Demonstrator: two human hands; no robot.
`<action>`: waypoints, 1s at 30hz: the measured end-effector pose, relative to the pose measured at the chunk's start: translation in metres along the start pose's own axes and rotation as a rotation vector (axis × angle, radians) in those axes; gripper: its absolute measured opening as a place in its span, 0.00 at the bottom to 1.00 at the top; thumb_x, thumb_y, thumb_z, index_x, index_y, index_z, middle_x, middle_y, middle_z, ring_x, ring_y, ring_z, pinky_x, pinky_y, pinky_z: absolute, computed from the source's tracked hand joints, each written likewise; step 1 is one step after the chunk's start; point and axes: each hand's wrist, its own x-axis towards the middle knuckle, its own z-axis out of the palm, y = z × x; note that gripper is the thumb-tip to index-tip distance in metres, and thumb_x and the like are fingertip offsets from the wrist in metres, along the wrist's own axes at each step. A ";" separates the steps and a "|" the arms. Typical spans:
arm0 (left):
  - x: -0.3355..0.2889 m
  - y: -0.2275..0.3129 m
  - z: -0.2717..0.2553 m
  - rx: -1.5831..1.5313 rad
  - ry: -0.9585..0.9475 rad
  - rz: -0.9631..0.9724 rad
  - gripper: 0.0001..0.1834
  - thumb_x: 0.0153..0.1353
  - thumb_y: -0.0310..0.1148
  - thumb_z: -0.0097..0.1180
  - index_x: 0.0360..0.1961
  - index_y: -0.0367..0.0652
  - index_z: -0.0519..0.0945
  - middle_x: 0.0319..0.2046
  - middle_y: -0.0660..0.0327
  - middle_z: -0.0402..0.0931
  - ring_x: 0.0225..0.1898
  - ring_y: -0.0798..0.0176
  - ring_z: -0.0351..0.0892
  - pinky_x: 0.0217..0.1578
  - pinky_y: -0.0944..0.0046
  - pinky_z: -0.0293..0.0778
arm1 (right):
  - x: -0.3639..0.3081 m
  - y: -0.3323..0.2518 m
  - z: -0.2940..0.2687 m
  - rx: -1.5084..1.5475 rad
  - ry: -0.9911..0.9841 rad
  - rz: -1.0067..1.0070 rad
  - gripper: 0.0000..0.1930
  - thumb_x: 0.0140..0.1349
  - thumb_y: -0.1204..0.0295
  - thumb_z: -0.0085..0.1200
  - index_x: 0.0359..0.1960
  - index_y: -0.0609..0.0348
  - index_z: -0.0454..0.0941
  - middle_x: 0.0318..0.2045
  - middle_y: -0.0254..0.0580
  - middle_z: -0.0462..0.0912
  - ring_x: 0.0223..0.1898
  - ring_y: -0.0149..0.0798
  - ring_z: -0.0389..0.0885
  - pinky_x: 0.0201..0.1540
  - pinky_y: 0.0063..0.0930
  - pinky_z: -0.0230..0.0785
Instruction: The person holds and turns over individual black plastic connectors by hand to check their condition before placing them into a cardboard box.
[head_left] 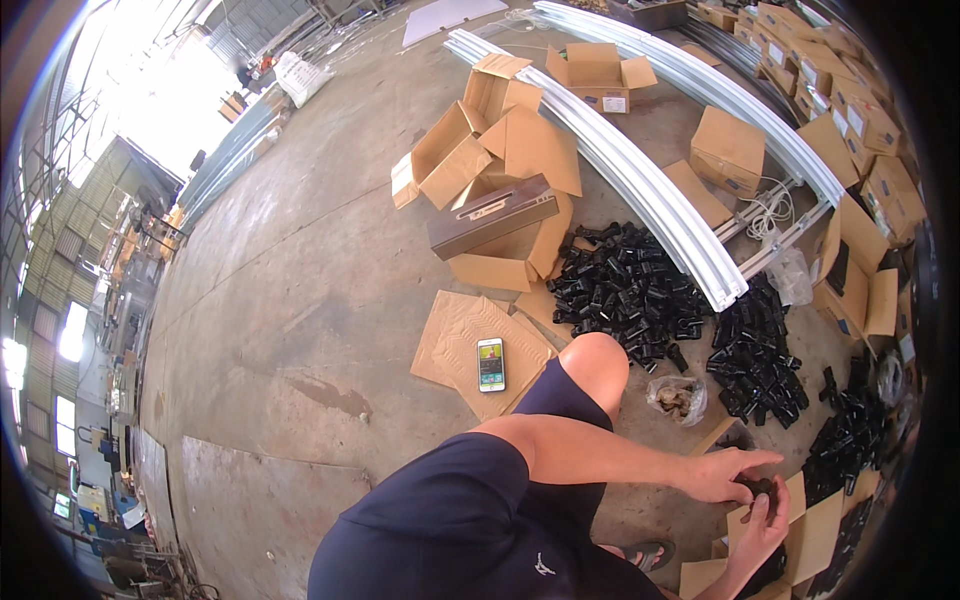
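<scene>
My left hand (722, 475) reaches across from the left, its thumb and fingers closed on a small dark part (757, 487). Coming up from the lower edge, my right hand (762, 528) grips the same part from the other side. Its exact kind is too small to make out, and the fingers cover much of it. Under and beside the hands stands an open cardboard box (815, 535) with black pieces in it. Black plastic parts lie heaped (840, 435) just beyond my hands, and a clear plastic bag (677, 399) with brownish contents sits to their left.
More black parts (630, 290) lie around long white metal rails (640, 180). A phone (491, 365) with a lit screen rests on flattened cardboard (450, 345). Behind it are open cartons (545, 150) and a long brown box (495, 215). Stacked cartons (870, 120) line the right.
</scene>
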 end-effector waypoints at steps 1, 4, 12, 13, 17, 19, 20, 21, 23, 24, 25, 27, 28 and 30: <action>-0.001 0.004 -0.002 0.098 -0.008 0.028 0.41 0.63 0.21 0.61 0.75 0.39 0.57 0.44 0.51 0.83 0.37 0.65 0.82 0.36 0.63 0.80 | -0.001 0.000 -0.001 0.015 -0.014 0.001 0.17 0.74 0.70 0.54 0.60 0.62 0.78 0.43 0.34 0.82 0.35 0.23 0.74 0.31 0.17 0.63; 0.003 -0.024 0.003 0.148 0.038 0.187 0.36 0.61 0.22 0.63 0.70 0.36 0.65 0.42 0.52 0.84 0.39 0.65 0.82 0.40 0.63 0.80 | 0.000 0.013 -0.004 0.010 -0.022 -0.010 0.16 0.73 0.71 0.54 0.59 0.63 0.78 0.43 0.34 0.82 0.34 0.23 0.74 0.31 0.18 0.63; 0.009 -0.020 0.004 -0.312 -0.081 -0.246 0.19 0.63 0.23 0.64 0.54 0.30 0.78 0.42 0.60 0.84 0.38 0.70 0.82 0.39 0.67 0.81 | 0.005 0.034 -0.025 0.047 0.157 -0.041 0.16 0.73 0.72 0.54 0.58 0.68 0.77 0.48 0.37 0.82 0.34 0.25 0.73 0.33 0.19 0.65; 0.009 -0.020 0.004 -0.359 -0.079 -0.269 0.18 0.63 0.23 0.63 0.54 0.30 0.78 0.42 0.61 0.83 0.37 0.71 0.82 0.38 0.68 0.80 | 0.004 0.029 -0.025 0.055 0.139 -0.038 0.16 0.73 0.72 0.54 0.58 0.68 0.77 0.48 0.37 0.82 0.34 0.25 0.72 0.33 0.19 0.65; 0.005 -0.015 0.009 -0.447 0.067 -0.291 0.16 0.63 0.22 0.62 0.52 0.31 0.79 0.40 0.62 0.84 0.36 0.71 0.82 0.38 0.69 0.80 | 0.005 0.028 -0.020 0.086 0.128 0.029 0.17 0.73 0.72 0.55 0.58 0.68 0.77 0.47 0.37 0.82 0.30 0.23 0.70 0.32 0.18 0.65; 0.007 -0.019 0.012 -0.479 0.151 -0.249 0.16 0.63 0.21 0.62 0.51 0.31 0.79 0.39 0.62 0.84 0.37 0.71 0.82 0.40 0.68 0.80 | 0.002 0.021 -0.017 0.098 0.118 0.000 0.16 0.73 0.71 0.55 0.58 0.67 0.77 0.46 0.36 0.82 0.30 0.23 0.70 0.31 0.17 0.65; 0.008 -0.020 0.010 -0.421 0.112 -0.206 0.16 0.62 0.21 0.62 0.51 0.31 0.79 0.40 0.61 0.84 0.39 0.70 0.82 0.42 0.68 0.80 | 0.001 0.019 -0.015 0.103 0.112 -0.014 0.16 0.73 0.71 0.55 0.57 0.67 0.77 0.45 0.36 0.82 0.30 0.23 0.70 0.31 0.17 0.65; 0.009 -0.022 0.007 -0.362 0.074 -0.163 0.16 0.62 0.20 0.62 0.51 0.30 0.79 0.41 0.61 0.84 0.40 0.70 0.83 0.44 0.67 0.80 | 0.001 0.021 -0.014 0.077 0.084 -0.023 0.16 0.73 0.71 0.55 0.57 0.67 0.78 0.44 0.36 0.82 0.30 0.23 0.71 0.31 0.17 0.65; 0.009 -0.023 0.006 -0.290 0.023 -0.085 0.17 0.61 0.19 0.62 0.51 0.30 0.79 0.42 0.60 0.85 0.42 0.70 0.83 0.47 0.66 0.80 | 0.002 0.024 -0.010 0.024 0.034 -0.046 0.15 0.73 0.70 0.56 0.56 0.66 0.78 0.42 0.35 0.82 0.30 0.23 0.71 0.30 0.17 0.64; 0.008 -0.023 0.006 -0.278 0.013 -0.054 0.17 0.60 0.18 0.62 0.51 0.30 0.79 0.42 0.59 0.85 0.43 0.69 0.83 0.48 0.66 0.79 | 0.002 0.023 -0.009 0.028 0.030 -0.043 0.15 0.73 0.69 0.56 0.55 0.65 0.78 0.41 0.34 0.82 0.30 0.23 0.71 0.30 0.17 0.65; 0.007 -0.024 0.007 -0.263 0.002 -0.023 0.18 0.59 0.18 0.63 0.51 0.30 0.79 0.43 0.59 0.85 0.45 0.69 0.83 0.49 0.65 0.79 | 0.000 0.018 -0.005 0.034 0.028 -0.041 0.15 0.73 0.69 0.55 0.55 0.65 0.78 0.40 0.34 0.81 0.30 0.23 0.72 0.30 0.17 0.65; 0.006 -0.027 0.005 -0.241 0.005 -0.062 0.18 0.59 0.17 0.63 0.52 0.30 0.79 0.44 0.58 0.85 0.46 0.69 0.83 0.49 0.65 0.79 | 0.000 0.017 -0.002 0.054 0.019 -0.041 0.14 0.73 0.68 0.55 0.55 0.65 0.78 0.39 0.34 0.81 0.30 0.23 0.72 0.29 0.17 0.65; 0.006 -0.027 0.003 -0.227 0.005 -0.081 0.19 0.58 0.17 0.64 0.52 0.30 0.79 0.44 0.58 0.85 0.46 0.69 0.83 0.49 0.64 0.79 | 0.000 0.020 -0.001 0.070 0.015 -0.046 0.14 0.74 0.68 0.55 0.54 0.65 0.78 0.39 0.33 0.81 0.30 0.23 0.72 0.29 0.17 0.65; 0.003 -0.025 0.001 -0.217 -0.003 -0.115 0.19 0.58 0.17 0.64 0.52 0.29 0.79 0.44 0.58 0.85 0.46 0.68 0.82 0.49 0.64 0.79 | 0.000 0.024 0.001 0.082 0.013 -0.051 0.14 0.74 0.68 0.54 0.54 0.65 0.78 0.39 0.34 0.80 0.30 0.23 0.72 0.29 0.18 0.64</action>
